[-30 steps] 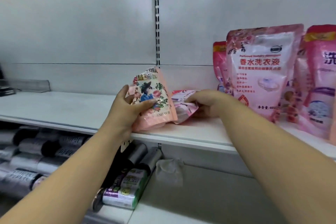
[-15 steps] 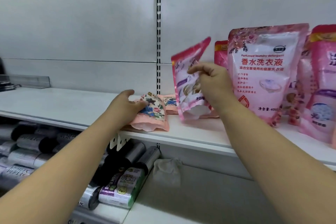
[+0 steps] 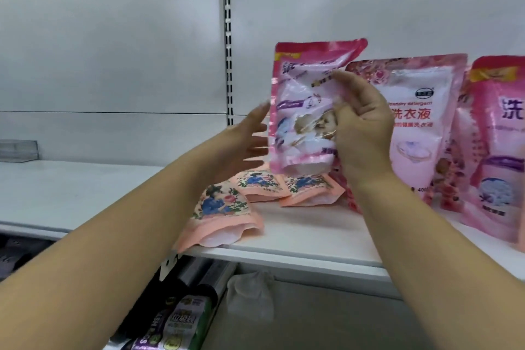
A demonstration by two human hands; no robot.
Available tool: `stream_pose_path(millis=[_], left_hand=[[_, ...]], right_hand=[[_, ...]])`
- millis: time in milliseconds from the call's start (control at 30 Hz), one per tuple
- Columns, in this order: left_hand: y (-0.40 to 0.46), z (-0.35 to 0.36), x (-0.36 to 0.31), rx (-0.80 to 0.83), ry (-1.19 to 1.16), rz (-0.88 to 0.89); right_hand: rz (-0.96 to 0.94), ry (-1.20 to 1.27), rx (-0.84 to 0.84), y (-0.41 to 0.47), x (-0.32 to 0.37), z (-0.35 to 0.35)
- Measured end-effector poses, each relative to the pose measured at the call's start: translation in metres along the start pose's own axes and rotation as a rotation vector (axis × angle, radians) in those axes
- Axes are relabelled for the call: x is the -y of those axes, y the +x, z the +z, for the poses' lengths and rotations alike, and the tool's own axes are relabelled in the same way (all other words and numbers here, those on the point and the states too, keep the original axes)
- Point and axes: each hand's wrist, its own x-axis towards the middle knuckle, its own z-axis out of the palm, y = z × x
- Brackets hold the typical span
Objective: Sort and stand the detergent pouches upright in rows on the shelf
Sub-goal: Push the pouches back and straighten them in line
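Here, nearest the camera and well below both hands, rolls of bagged goods lie on the lower shelf. On the shelf itself, just under the left hand, a peach floral pouch slumps at the front lip, with two more peach floral pouches lying flat behind it, beneath the lifted pack. The left hand is released, fingers spread, close beside the pack's left edge but not seen gripping it. The right hand grasps the pink detergent pouch by its right edge, thumb across the front, holding it upright and clear of the shelf. Behind and to the right of that hand, a large rose-print detergent pouch stands against the back panel, with another pink pouch standing further right.

The step in hand appears to be setting the lifted pack down on its base. It would likely go best if the left hand steadies the free edge, the bottom gusset is spread flat, and the pack is lowered beside its matching pink kind rather than onto the flat peach ones. The soft film may sag or topple, so a light lean on the neighbouring pack should help.
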Motion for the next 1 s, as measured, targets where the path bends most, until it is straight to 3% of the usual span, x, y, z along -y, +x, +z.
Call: stream_pose_path(millis=[100,233,367,467,700,833,1000], left_hand=[[0.019,0.011,-0.004,0.077,-0.198,0.039],[0.040,0.008,0.017,-0.226,-0.410,0.152],[0.047,-0.019,0.026,-0.613,-0.189,0.367],[0.046,-0.029,0.029,-0.660,-0.196,0.458],[0.042,-0.015,0.039,-0.278,-0.306,0.350],[0.038,-0.007,0.038,-0.302,-0.042,0.346],[0.022,0.011,0.006,-0.425,-0.133,0.569]], right_hand=[[0.070,0.003,0.146,-0.003,-0.006,0.004],[0.245,-0.073,0.253,0.011,-0.019,0.014],[0.593,-0.134,0.327,0.029,-0.037,0.022],[0.786,-0.047,0.410,0.031,-0.050,0.030],[0.682,-0.166,0.418,0.022,-0.071,0.037],[0.668,-0.191,0.406,0.018,-0.063,0.024],[0.361,-0.131,0.288,0.021,-0.013,0.026]])
